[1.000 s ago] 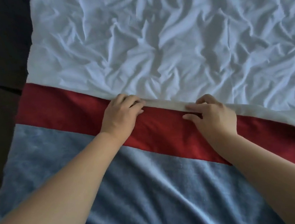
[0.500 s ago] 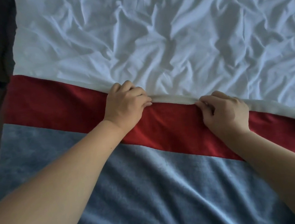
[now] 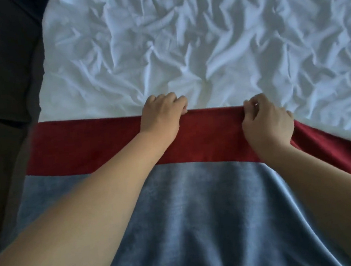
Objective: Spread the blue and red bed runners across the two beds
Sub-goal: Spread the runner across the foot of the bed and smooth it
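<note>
Bed runner (image 3: 214, 132) R end off-frame

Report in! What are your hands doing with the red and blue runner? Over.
Left hand, right hand: both grip red edge of runner. Runner flat at left, lifted at right. Wrinkled white sheet ahead.

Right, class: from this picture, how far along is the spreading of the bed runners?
Done: the runner lies across this bed's white sheet, flat at the left. In hand: left hand and right hand grip its red edge, which is lifted at the right. Left: smoothing that side; the second bed cannot be judged.
</note>
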Motion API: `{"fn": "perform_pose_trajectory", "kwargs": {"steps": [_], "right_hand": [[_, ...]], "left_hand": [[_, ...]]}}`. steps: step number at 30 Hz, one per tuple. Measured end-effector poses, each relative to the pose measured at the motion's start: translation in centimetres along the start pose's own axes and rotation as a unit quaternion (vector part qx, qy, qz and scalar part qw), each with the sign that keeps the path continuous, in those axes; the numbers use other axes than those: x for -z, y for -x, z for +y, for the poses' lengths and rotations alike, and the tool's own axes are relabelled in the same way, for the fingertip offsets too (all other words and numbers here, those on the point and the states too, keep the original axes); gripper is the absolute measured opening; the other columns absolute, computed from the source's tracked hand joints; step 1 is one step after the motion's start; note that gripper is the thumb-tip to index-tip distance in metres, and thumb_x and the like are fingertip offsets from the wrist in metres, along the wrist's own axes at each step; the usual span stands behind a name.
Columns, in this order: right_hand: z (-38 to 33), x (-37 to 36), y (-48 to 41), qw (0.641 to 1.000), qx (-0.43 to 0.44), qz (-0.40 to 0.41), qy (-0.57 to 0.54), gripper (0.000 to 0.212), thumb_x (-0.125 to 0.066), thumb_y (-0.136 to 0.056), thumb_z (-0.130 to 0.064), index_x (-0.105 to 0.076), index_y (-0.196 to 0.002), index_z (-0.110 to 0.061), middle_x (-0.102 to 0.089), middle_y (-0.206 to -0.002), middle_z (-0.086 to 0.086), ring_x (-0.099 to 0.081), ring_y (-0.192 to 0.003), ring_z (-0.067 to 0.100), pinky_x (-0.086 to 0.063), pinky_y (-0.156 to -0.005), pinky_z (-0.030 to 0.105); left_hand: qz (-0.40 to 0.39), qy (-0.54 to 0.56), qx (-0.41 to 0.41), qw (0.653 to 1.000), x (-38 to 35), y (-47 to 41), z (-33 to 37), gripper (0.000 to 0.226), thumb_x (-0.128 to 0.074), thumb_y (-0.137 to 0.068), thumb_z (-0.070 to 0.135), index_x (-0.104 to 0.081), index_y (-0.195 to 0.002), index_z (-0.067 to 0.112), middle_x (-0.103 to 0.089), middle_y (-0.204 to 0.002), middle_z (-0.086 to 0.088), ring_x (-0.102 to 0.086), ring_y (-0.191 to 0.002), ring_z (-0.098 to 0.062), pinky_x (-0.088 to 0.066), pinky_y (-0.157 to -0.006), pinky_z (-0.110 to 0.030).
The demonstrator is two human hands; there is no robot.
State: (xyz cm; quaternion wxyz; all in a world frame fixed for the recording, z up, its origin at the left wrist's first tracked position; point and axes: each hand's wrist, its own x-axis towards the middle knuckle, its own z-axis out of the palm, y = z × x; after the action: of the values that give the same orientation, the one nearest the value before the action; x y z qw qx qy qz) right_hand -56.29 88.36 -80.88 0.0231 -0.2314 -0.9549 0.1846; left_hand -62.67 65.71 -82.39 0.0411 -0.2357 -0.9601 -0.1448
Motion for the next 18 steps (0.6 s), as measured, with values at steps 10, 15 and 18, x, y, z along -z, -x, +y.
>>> {"fn": "perform_pose_trajectory", "kwargs": {"steps": [10,15,18], "right_hand": [[1.3,-1.9,1.4,0.995,0.08,-0.064,-0.022,0.029,-0.047,-0.102,-0.047,-0.065,-0.114,-0.027,-0.074,-0.087,-0.005,-0.067,-0.081,0.024,-0.052,-0.072,0.037],[-0.6,-1.7,0.1,0.998,0.028,-0.055,-0.012,0.032,-0.043,-0.102,-0.045,-0.064,-0.099,-0.021,-0.067,-0.085,0.0,-0.061,-0.08,0.026,-0.039,-0.065,0.034],[-1.1,-2.8,-0.7,0.998,0.009,-0.063,-0.018,0.024,-0.042,-0.102,-0.039,-0.056,-0.11,-0.021,-0.067,-0.094,0.002,-0.061,-0.089,0.028,-0.042,-0.069,0.038]], "left_hand": [[0.011,-0.009,0.143,0.99,1.4,7.3,-4.6,0.015,-0.066,-0.098,0.018,-0.075,-0.11,0.015,-0.07,-0.102,-0.002,-0.069,-0.07,-0.03,-0.045,-0.056,-0.031],[-0.017,0.031,0.159,0.987,2.1,4.7,-6.3,0.022,-0.052,-0.105,0.023,-0.072,-0.105,0.014,-0.068,-0.1,-0.005,-0.064,-0.092,-0.031,-0.042,-0.072,-0.035],[-0.013,0.02,0.18,0.983,1.3,3.2,-6.6,0.018,-0.053,-0.104,0.021,-0.069,-0.104,0.014,-0.061,-0.1,-0.007,-0.061,-0.091,-0.033,-0.04,-0.069,-0.037]]}}
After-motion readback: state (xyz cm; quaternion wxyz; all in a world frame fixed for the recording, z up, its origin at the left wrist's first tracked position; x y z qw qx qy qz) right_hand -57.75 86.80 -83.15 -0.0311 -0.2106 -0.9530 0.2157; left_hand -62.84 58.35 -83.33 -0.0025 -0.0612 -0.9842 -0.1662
